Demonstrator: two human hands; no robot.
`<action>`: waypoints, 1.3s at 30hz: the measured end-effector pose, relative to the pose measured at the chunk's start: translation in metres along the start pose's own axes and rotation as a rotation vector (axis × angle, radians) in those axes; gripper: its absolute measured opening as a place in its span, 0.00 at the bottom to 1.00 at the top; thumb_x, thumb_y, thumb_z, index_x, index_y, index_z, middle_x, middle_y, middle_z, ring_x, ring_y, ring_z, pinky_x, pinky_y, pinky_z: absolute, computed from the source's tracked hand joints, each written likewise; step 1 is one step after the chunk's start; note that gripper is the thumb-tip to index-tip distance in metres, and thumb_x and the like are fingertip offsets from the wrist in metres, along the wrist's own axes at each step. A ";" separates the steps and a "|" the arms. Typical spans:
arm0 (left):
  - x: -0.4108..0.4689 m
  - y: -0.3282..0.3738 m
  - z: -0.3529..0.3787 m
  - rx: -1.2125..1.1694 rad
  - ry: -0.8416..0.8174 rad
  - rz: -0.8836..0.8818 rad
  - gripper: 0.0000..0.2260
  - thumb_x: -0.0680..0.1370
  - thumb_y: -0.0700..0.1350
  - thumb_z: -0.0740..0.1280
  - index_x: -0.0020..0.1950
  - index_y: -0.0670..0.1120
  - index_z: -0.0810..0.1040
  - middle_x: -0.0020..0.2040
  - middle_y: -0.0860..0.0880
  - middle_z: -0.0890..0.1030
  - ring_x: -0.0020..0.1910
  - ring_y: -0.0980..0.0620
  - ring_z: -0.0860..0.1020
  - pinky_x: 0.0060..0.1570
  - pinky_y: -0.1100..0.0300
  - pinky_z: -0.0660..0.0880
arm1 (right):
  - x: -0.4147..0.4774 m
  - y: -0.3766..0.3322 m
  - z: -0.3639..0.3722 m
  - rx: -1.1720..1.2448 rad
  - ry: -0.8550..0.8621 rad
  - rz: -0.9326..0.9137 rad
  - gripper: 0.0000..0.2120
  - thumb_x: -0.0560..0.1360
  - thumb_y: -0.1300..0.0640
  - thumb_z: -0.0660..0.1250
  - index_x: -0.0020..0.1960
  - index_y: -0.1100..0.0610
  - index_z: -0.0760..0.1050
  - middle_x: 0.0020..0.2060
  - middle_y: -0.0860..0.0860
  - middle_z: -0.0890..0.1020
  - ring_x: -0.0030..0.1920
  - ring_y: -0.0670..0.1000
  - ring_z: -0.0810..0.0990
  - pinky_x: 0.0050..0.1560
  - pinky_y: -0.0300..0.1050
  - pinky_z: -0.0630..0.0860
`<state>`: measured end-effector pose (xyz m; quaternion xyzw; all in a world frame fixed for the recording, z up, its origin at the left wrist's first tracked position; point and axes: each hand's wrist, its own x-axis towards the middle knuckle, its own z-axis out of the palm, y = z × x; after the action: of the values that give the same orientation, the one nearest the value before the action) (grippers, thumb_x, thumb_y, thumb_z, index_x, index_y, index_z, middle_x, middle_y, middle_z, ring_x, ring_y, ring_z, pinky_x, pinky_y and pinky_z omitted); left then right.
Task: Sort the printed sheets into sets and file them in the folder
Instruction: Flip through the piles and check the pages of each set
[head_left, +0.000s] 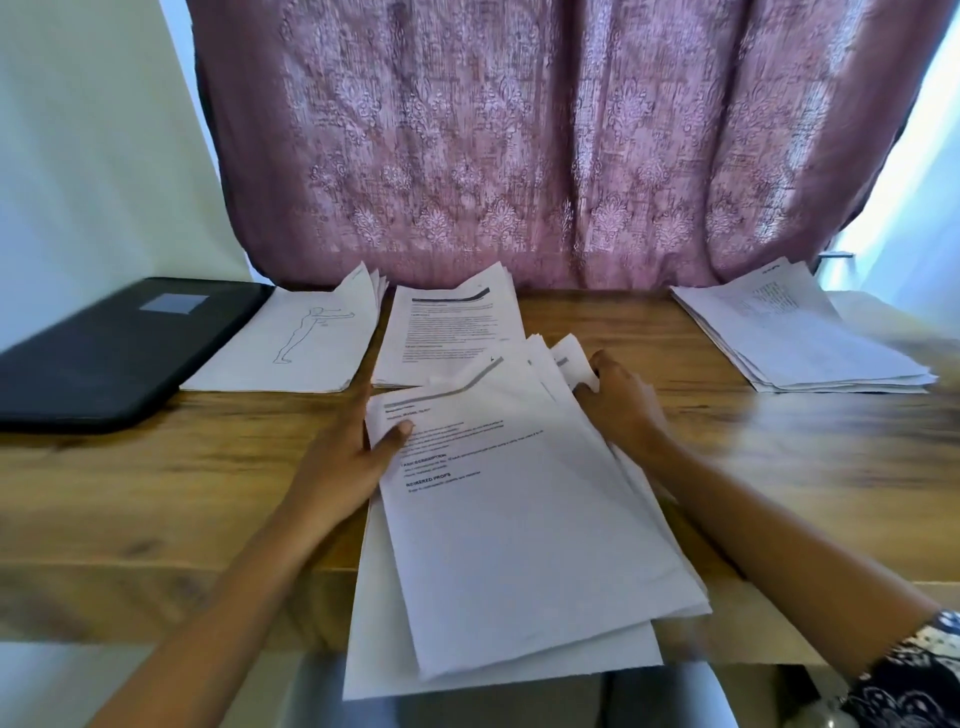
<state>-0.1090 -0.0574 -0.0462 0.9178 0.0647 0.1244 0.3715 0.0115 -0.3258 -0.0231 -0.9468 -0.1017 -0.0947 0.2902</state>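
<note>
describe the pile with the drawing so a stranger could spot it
On the wooden table, find the black folder at far left. The pile just right of it is the one: its top sheet shows a line-drawn figure, while the other stacks show text.

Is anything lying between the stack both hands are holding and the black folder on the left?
Yes. The pile topped by the figure drawing lies beside the right edge of the folder, between it and the held stack. The folder is also closed. The left hand and right hand grip the stack directly.
</note>
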 end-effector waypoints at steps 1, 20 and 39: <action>-0.007 -0.001 0.003 0.039 -0.020 -0.018 0.30 0.75 0.66 0.57 0.75 0.60 0.57 0.69 0.58 0.70 0.67 0.50 0.72 0.62 0.48 0.74 | 0.000 0.000 0.004 -0.021 0.022 -0.019 0.13 0.78 0.55 0.64 0.60 0.58 0.70 0.54 0.56 0.80 0.42 0.53 0.77 0.38 0.44 0.75; 0.000 0.024 0.038 0.618 -0.191 -0.170 0.36 0.79 0.68 0.44 0.80 0.49 0.42 0.78 0.36 0.40 0.77 0.38 0.40 0.75 0.42 0.39 | 0.027 0.011 -0.076 -0.299 0.568 -0.212 0.09 0.80 0.59 0.56 0.58 0.60 0.69 0.52 0.61 0.78 0.48 0.67 0.79 0.44 0.58 0.75; 0.072 0.143 0.001 -0.560 0.137 0.021 0.30 0.81 0.52 0.62 0.79 0.50 0.52 0.77 0.47 0.59 0.75 0.47 0.60 0.65 0.61 0.60 | 0.027 -0.118 -0.159 -0.239 1.323 -1.086 0.11 0.80 0.54 0.61 0.44 0.58 0.78 0.38 0.54 0.81 0.37 0.51 0.73 0.37 0.43 0.63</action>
<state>-0.0360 -0.1453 0.0656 0.7696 0.0434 0.2031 0.6038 -0.0105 -0.3166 0.1752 -0.5415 -0.3396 -0.7621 0.1031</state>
